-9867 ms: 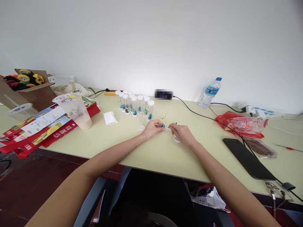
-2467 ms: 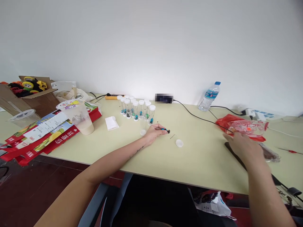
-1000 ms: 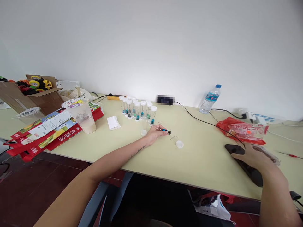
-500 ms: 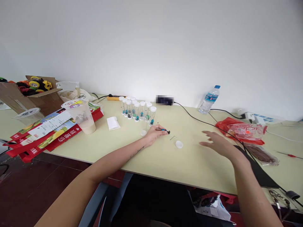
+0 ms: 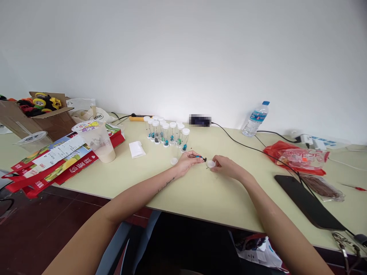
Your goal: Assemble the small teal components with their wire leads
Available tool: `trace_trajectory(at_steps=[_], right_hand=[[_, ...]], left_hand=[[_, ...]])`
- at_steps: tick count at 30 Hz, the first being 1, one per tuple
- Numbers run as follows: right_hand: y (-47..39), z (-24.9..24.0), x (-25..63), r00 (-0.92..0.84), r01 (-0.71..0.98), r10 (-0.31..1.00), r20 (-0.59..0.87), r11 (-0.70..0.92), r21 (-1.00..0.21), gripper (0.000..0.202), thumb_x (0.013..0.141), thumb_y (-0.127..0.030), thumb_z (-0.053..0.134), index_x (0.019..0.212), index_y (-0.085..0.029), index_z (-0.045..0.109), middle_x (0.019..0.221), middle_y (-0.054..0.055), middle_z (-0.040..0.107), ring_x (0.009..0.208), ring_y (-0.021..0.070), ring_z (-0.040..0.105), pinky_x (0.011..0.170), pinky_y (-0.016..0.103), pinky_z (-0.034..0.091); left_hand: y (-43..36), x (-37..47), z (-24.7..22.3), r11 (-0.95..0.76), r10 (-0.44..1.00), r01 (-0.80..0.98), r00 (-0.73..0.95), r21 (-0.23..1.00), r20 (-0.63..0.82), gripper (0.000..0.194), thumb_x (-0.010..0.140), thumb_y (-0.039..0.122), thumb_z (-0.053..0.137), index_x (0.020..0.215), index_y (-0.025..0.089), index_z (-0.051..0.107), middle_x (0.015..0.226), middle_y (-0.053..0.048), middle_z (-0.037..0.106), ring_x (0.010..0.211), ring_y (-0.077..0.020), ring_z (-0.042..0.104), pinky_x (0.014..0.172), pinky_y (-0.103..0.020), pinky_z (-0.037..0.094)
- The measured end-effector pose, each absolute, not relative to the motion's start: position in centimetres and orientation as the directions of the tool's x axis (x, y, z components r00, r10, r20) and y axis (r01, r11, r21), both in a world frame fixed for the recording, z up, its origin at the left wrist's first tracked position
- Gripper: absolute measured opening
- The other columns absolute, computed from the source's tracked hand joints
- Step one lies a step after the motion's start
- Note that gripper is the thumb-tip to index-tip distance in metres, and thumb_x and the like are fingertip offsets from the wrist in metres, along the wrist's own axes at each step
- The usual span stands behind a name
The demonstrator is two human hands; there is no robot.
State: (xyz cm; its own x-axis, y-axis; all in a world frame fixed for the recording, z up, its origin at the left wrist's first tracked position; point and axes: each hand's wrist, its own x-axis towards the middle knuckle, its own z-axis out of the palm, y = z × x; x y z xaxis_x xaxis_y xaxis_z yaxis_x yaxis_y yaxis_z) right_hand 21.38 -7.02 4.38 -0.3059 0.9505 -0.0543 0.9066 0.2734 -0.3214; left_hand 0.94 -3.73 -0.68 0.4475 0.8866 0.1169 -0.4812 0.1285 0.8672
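My left hand (image 5: 185,163) is closed on a thin rod-like piece (image 5: 198,156) with a blue part and a dark round end, which points right. Its make-up is too small to tell. In my right hand (image 5: 226,167) a white round cap (image 5: 211,164) is pinched between the fingers, tilted and close to that dark end; I cannot tell whether they touch. Another white cap (image 5: 174,161) lies by my left wrist. Behind my left hand stands a group of clear tubes (image 5: 172,135) with white lids, holding blue, green and dark pieces and thin rods.
A folded white paper (image 5: 137,149) and a plastic drink cup (image 5: 100,143) on red bags (image 5: 74,168) lie to the left, beside a cardboard box (image 5: 54,118). Rightward are a water bottle (image 5: 256,120), a black cable (image 5: 243,144), a red plastic bag (image 5: 295,158) and a dark phone-like slab (image 5: 308,202).
My right hand has come leftward from open above the table and now grips the white cap, lifted and tilted near the left hand's piece. My left hand has hardly moved.
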Motion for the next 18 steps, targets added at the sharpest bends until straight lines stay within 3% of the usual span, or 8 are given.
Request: trace_trajectory(at_steps=[4, 8, 12, 18], right_hand=[[-7.8, 4.1, 21.3, -0.294, 0.888, 0.956, 0.007, 0.276, -0.368, 0.026, 0.077, -0.042, 0.049, 0.096, -0.024, 0.050, 0.091, 0.004, 0.055, 0.074, 0.0181, 0.054, 0.060, 0.029, 0.042], [-8.2, 3.9, 20.8, -0.365, 0.837, 0.918, 0.157, 0.397, -0.376, 0.033, 0.078, -0.039, 0.051, 0.109, -0.026, 0.047, 0.106, 0.005, 0.050, 0.085, 0.0182, 0.055, 0.069, 0.029, 0.044], [-8.0, 3.1, 20.1, -0.441, 0.809, 0.872, 0.212, 0.489, -0.325, 0.025, 0.082, -0.034, 0.047, 0.104, -0.024, 0.052, 0.102, 0.005, 0.050, 0.090, 0.0189, 0.053, 0.076, 0.031, 0.042], [-7.0, 1.9, 20.0, -0.363, 0.813, 0.892, 0.270, 0.445, -0.376, 0.023, 0.083, -0.031, 0.045, 0.103, -0.021, 0.052, 0.100, 0.007, 0.053, 0.092, 0.0201, 0.053, 0.076, 0.032, 0.042]], left_hand=[[-3.8, 0.9, -0.6, 0.140, 0.886, -0.482, 0.451, 0.865, 0.108, 0.029, 0.056, 0.019, 0.075, 0.078, 0.011, 0.059, 0.077, -0.005, 0.067, 0.078, -0.0156, 0.063, 0.089, -0.038, 0.042], [-3.8, 0.8, -0.7, 0.146, 0.888, -0.484, 0.448, 0.863, 0.101, 0.028, 0.056, 0.018, 0.075, 0.077, 0.011, 0.059, 0.076, -0.005, 0.067, 0.077, -0.0157, 0.063, 0.089, -0.038, 0.042], [-3.8, 0.9, -0.6, 0.142, 0.887, -0.490, 0.448, 0.860, 0.108, 0.028, 0.056, 0.017, 0.075, 0.077, 0.011, 0.059, 0.075, -0.005, 0.067, 0.077, -0.0158, 0.064, 0.090, -0.037, 0.042], [-3.9, 0.9, -0.6, 0.150, 0.884, -0.492, 0.456, 0.858, 0.107, 0.028, 0.056, 0.018, 0.075, 0.078, 0.010, 0.060, 0.076, -0.005, 0.066, 0.078, -0.0157, 0.063, 0.091, -0.038, 0.040]])
